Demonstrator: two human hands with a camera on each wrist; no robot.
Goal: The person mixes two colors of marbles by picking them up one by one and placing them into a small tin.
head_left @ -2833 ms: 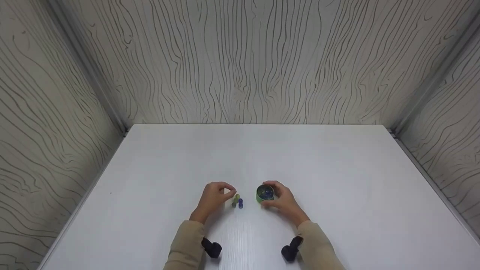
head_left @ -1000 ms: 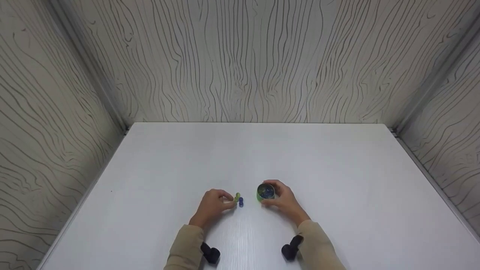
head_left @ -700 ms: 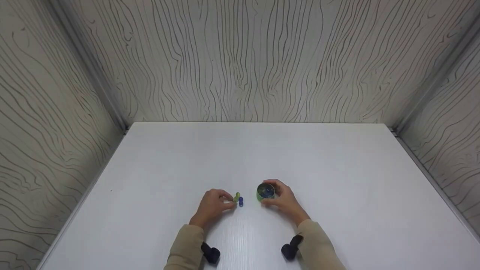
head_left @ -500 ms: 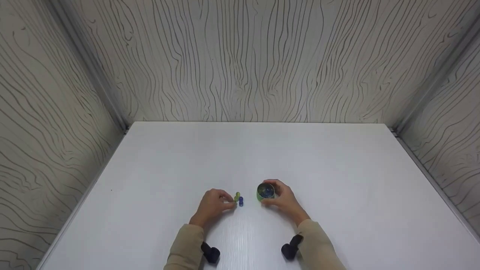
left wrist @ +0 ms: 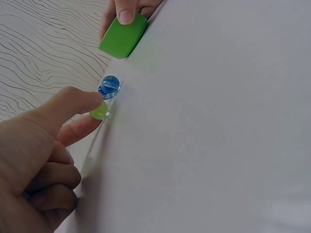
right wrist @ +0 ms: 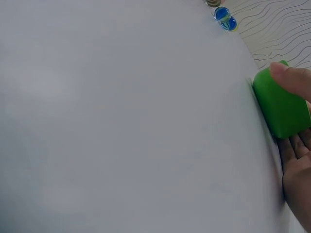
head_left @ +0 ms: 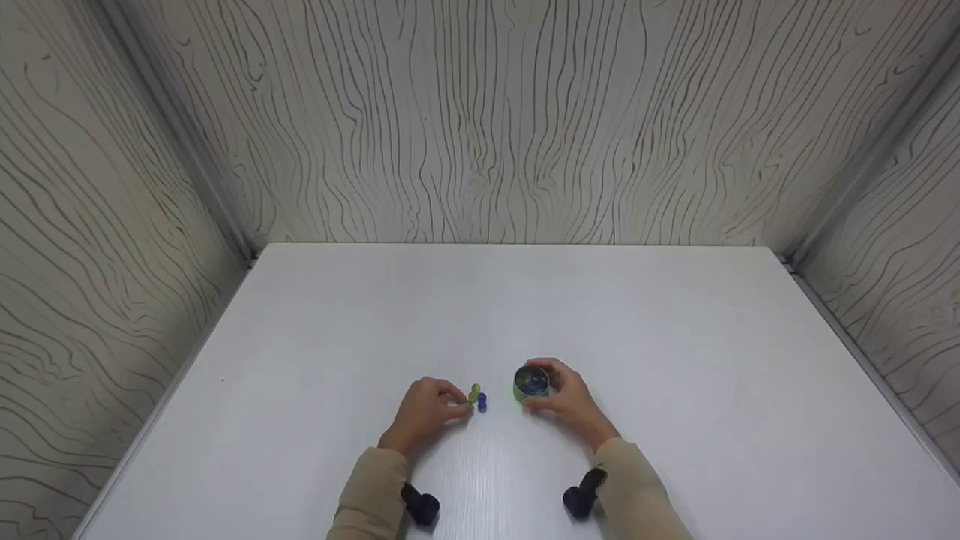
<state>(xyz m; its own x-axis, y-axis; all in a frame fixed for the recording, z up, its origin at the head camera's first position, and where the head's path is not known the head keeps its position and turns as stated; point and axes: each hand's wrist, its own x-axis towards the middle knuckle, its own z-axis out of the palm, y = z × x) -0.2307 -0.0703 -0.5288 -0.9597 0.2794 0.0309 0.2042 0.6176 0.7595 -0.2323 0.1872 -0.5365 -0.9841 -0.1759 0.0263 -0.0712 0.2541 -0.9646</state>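
Green, smooth and matt, the outer side of the cup (head_left: 518, 394) is seen in the head view, set upright on the white table (head_left: 675, 337) right of the middle. Its round mouth is turned up, and glassy blue and greenish contents (head_left: 534, 385) are shown inside. From the right, the cup is clasped by the right hand (head_left: 566, 399), thumb on the near side and fingers on the far side. Two yellow-green marbles (head_left: 475, 388) are placed left of the cup, and just right of them two blue marbles (head_left: 482, 403) are lined up far to near. The marbles are approached from the left by the left hand (head_left: 426, 412). Tan sleeves (head_left: 371, 487) are worn, and a wood-grain wall (head_left: 480, 120) is seen at the far side.

By the left wrist view, one translucent yellow-green marble (left wrist: 98, 112) is shown pinched between thumb and forefinger, with the gap between them filled by it; the other fingers are folded in. Pale swirls are shown in the blue glass just beyond.

In the right wrist view, the cup's plain green side is crossed by the thumb, fingers being spread behind it; the blue marbles are seen well apart from it.
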